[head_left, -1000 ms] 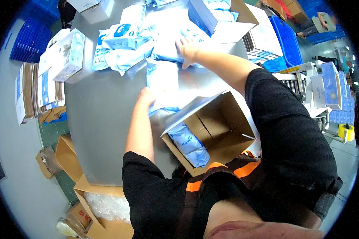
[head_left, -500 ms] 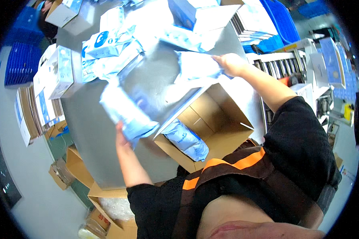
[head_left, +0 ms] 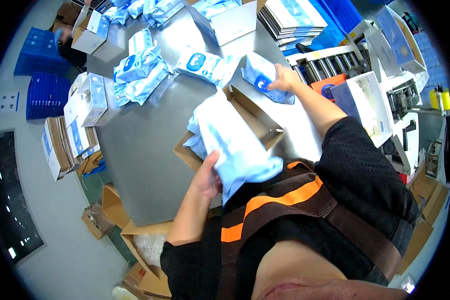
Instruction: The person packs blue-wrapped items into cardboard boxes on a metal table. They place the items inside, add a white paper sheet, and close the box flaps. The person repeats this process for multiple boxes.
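Note:
My left hand (head_left: 208,176) is closed round the lower side of a pale blue soft pack (head_left: 232,142), which lies tilted over the open brown cardboard box (head_left: 267,120). Part of another blue pack (head_left: 197,145) shows inside the box at its left; the held pack covers the rest. Beyond the box's far right side, my right hand (head_left: 286,81) grips a second held soft pack (head_left: 257,71), light blue with a dark blue mark. Its fingers wrap over the right part of that pack. A further soft pack (head_left: 201,65) lies on the table past the box.
Several soft packs (head_left: 140,70) are piled on the grey metal table (head_left: 135,150). White boxes (head_left: 235,24) stand at the far side. Flat cartons (head_left: 292,17) are stacked at the far right, near a roller conveyor (head_left: 330,64). Blue crates (head_left: 47,95) stand at left.
My left hand has carried its pack rightward from beside the box to over it. My right hand keeps hold of its pack, now turned with the blue mark showing. The whole view has shifted.

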`<control>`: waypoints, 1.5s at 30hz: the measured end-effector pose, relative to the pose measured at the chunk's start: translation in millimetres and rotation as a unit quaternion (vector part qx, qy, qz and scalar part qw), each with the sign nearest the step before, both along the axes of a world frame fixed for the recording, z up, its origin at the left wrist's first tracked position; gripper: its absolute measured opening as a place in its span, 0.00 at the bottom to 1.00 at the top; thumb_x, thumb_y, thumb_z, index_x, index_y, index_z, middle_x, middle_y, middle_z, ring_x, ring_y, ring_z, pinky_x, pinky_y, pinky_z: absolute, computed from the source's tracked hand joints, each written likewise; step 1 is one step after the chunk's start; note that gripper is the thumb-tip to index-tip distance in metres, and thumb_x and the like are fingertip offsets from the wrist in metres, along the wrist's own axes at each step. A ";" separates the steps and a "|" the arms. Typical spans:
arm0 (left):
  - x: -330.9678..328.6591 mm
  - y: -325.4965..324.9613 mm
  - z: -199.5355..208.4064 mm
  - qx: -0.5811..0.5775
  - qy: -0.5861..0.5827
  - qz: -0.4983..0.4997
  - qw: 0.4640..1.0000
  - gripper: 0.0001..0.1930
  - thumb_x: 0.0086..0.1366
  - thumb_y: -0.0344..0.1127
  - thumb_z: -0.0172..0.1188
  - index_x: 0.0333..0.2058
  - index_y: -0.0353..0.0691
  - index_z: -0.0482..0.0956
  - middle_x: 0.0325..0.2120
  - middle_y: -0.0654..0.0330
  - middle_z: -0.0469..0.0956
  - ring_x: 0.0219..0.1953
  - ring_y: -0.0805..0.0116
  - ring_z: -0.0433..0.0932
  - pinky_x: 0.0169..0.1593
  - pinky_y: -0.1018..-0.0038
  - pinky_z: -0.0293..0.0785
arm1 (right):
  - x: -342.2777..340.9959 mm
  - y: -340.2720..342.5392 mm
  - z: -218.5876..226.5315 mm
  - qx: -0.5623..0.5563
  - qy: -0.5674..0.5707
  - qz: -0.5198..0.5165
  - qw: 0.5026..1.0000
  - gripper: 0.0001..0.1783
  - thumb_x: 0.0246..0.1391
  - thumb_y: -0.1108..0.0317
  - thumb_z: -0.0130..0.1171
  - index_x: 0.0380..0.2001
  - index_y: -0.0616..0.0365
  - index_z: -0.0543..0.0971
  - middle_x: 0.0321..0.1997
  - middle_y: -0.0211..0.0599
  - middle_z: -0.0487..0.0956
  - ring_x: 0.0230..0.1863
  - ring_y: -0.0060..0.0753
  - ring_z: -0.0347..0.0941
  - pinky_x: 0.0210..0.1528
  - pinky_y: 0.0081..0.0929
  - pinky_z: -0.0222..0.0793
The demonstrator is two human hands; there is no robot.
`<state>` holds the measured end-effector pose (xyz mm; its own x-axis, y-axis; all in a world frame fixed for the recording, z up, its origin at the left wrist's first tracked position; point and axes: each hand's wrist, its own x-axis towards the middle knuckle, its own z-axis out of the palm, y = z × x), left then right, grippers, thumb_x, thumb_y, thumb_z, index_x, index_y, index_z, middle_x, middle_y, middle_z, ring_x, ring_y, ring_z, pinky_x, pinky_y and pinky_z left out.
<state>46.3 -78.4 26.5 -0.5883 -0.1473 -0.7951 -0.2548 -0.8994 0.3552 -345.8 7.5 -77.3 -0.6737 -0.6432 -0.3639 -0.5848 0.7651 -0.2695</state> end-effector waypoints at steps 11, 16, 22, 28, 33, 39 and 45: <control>-26.5 16.0 -32.9 -0.067 0.014 -0.080 0.994 0.38 0.61 0.61 0.54 0.63 0.44 0.61 0.57 0.54 0.70 0.59 0.55 0.70 0.63 0.57 0.64 | 93.0 42.7 146.0 -0.538 -0.420 0.056 0.728 0.48 0.33 0.66 0.77 0.59 0.62 0.64 0.53 0.42 0.75 0.55 0.36 0.71 0.60 0.34 0.66; -27.3 -7.1 -97.7 -0.199 -0.172 -0.084 0.961 0.29 0.56 0.60 0.61 0.48 0.45 0.74 0.37 0.60 0.77 0.32 0.66 0.75 0.33 0.72 0.70 | 152.5 37.0 128.1 -0.279 0.052 0.207 0.936 0.45 0.34 0.53 0.75 0.55 0.60 0.67 0.48 0.49 0.77 0.50 0.47 0.75 0.53 0.37 0.70; -31.6 27.2 -74.0 -0.308 -0.194 -0.227 0.904 0.27 0.55 0.55 0.59 0.38 0.31 0.76 0.28 0.54 0.77 0.22 0.66 0.69 0.28 0.67 0.67 | 222.2 34.5 59.7 0.022 0.152 0.195 0.969 0.60 0.40 0.45 0.69 0.66 0.67 0.51 0.50 0.60 0.73 0.43 0.49 0.79 0.43 0.34 0.76; -8.5 38.9 -51.6 -0.652 -0.179 -0.435 0.595 0.30 0.53 0.60 0.58 0.38 0.35 0.82 0.42 0.44 0.80 0.44 0.54 0.79 0.49 0.63 0.72 | 218.1 32.0 68.9 0.110 0.047 0.219 0.968 0.59 0.44 0.51 0.65 0.68 0.69 0.43 0.57 0.66 0.68 0.54 0.53 0.74 0.51 0.36 0.73; -4.6 44.7 -46.7 -0.538 -0.062 -0.567 0.620 0.28 0.53 0.59 0.55 0.34 0.37 0.85 0.35 0.46 0.82 0.40 0.52 0.80 0.47 0.64 0.74 | 203.9 38.2 43.9 0.056 -0.049 0.073 0.995 0.60 0.43 0.56 0.68 0.69 0.63 0.41 0.64 0.61 0.62 0.59 0.57 0.68 0.60 0.40 0.66; 3.9 68.5 -40.7 -0.539 0.010 -0.472 0.697 0.18 0.57 0.50 0.59 0.29 0.39 0.85 0.22 0.63 0.80 0.25 0.71 0.74 0.35 0.73 0.71 | 242.2 71.4 87.8 0.138 0.066 0.199 0.968 0.59 0.40 0.48 0.69 0.67 0.66 0.51 0.57 0.59 0.71 0.52 0.50 0.75 0.51 0.37 0.72; 16.0 90.4 -36.9 -0.410 0.124 -0.495 0.756 0.16 0.56 0.45 0.61 0.35 0.39 0.86 0.28 0.62 0.82 0.32 0.74 0.76 0.41 0.77 0.72 | 212.7 78.0 96.2 0.139 -0.007 0.158 0.978 0.43 0.36 0.53 0.71 0.56 0.59 0.71 0.48 0.50 0.80 0.51 0.47 0.76 0.52 0.35 0.72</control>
<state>62.3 12.1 -10.4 -0.8486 0.0796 -0.5230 -0.4935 0.2370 0.8368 -133.1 85.4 18.9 -0.4514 -0.6926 -0.5625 -0.8008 0.5926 -0.0869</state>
